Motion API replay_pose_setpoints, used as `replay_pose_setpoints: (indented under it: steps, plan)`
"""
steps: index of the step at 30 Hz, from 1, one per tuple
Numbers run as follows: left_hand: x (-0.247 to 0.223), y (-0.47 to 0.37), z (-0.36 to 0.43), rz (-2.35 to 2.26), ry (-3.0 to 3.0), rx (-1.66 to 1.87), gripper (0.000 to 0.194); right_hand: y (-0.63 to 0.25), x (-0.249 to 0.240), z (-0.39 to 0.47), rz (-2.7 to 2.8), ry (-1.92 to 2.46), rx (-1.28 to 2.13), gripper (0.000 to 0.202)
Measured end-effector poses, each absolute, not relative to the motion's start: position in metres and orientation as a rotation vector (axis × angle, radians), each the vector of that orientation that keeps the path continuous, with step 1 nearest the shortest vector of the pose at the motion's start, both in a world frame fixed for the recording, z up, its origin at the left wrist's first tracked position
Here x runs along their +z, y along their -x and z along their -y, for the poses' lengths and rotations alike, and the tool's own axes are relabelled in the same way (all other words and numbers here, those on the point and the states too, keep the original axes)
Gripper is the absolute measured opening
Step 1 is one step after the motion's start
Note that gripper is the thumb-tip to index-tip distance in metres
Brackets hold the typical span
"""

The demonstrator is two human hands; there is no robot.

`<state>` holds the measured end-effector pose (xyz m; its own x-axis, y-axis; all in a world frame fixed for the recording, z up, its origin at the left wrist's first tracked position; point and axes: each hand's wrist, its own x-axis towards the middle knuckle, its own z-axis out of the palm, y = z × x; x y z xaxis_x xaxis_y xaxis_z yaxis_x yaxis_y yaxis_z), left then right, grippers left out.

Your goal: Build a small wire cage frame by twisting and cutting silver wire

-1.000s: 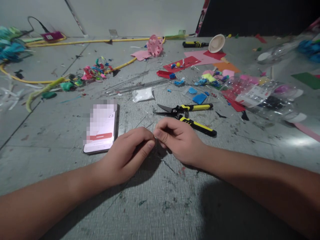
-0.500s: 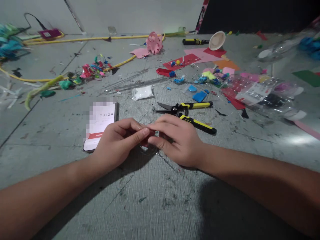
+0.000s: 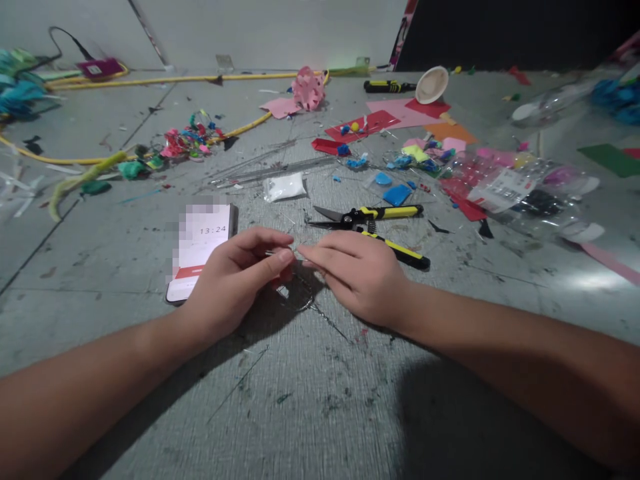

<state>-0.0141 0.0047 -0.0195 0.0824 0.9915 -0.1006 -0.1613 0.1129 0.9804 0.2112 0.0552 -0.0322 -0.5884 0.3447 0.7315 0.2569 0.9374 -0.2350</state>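
Observation:
A thin, shiny wire [image 3: 306,307] hangs in a loop below my fingers, its twisted tail running down to the right. Thumb and forefinger of my left hand [image 3: 239,279] are pinched on the wire, and part of it is hidden behind them. My right hand [image 3: 361,277] is just to the right, its fingers pressed together and pointing at the left fingertips with a small gap between. What the right fingertips hold, if anything, is hidden. Pruning shears [image 3: 353,217] with yellow and black handles lie spread just beyond the right hand. A phone [image 3: 205,233] showing 13:24 lies behind the left hand.
Beyond the hands lies a small white packet [image 3: 286,187]. Coloured paper [image 3: 363,125], blue clay pieces [image 3: 397,194] and clear plastic packaging [image 3: 520,190] are scattered to the right. A yellow cable [image 3: 165,81] runs along the back, near a pink paper ball [image 3: 309,88].
My right fingertips have drawn slightly away from the left ones, opening a small gap. The right thumb has gone out of sight beneath the fingers, and more of the wire loop shows.

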Motion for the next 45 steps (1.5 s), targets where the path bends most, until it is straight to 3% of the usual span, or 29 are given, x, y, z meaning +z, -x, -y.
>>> replay_pose_setpoints:
  steps: [8, 9, 12, 13, 14, 18, 22, 24, 29, 33, 45]
  plan:
    - [-0.018, 0.014, -0.006, -1.138, -1.077, 1.09, 0.018, -0.226, 0.011, -0.072, 2.536, 0.463, 0.032, 0.024]
    - [-0.018, 0.013, -0.007, -1.151, -1.064, 1.104, 0.017, -0.233, 0.018, -0.077, 2.664, 0.556, 0.042, 0.038]
    - [-0.021, 0.013, -0.007, -1.159, -1.068, 1.131, 0.014, -0.264, 0.033, -0.092, 2.9, 1.052, -0.013, 0.116]
    - [-0.023, 0.013, -0.007, -1.147, -1.079, 1.138, 0.013, -0.273, 0.035, -0.097, 2.964, 1.208, 0.016, 0.126]
    - [-0.024, 0.013, -0.007, -1.132, -1.086, 1.15, 0.012, -0.282, 0.037, -0.102, 3.015, 1.335, 0.069, 0.123]
    - [-0.027, 0.014, -0.007, -1.098, -1.051, 1.209, 0.01, -0.292, 0.035, -0.115, 3.019, 1.45, 0.193, 0.071]
    - [-0.025, 0.012, -0.008, -1.087, -0.967, 1.256, 0.012, -0.282, 0.024, -0.114, 2.991, 1.538, -0.013, 0.037]
    - [-0.023, 0.01, -0.009, -1.064, -0.931, 1.266, 0.014, -0.277, 0.019, -0.113, 2.946, 1.503, -0.109, 0.034]
    - [-0.019, 0.007, -0.009, -1.018, -0.85, 1.29, 0.017, -0.269, 0.014, -0.107, 2.78, 1.263, -0.094, 0.057]
    - [-0.017, 0.007, -0.008, -1.022, -0.877, 1.287, 0.019, -0.26, 0.004, -0.1, 2.703, 1.002, -0.067, 0.064]
    - [-0.017, 0.007, -0.007, -0.932, -0.856, 1.244, 0.025, -0.25, -0.017, -0.089, 2.538, 0.855, -0.071, 0.05]
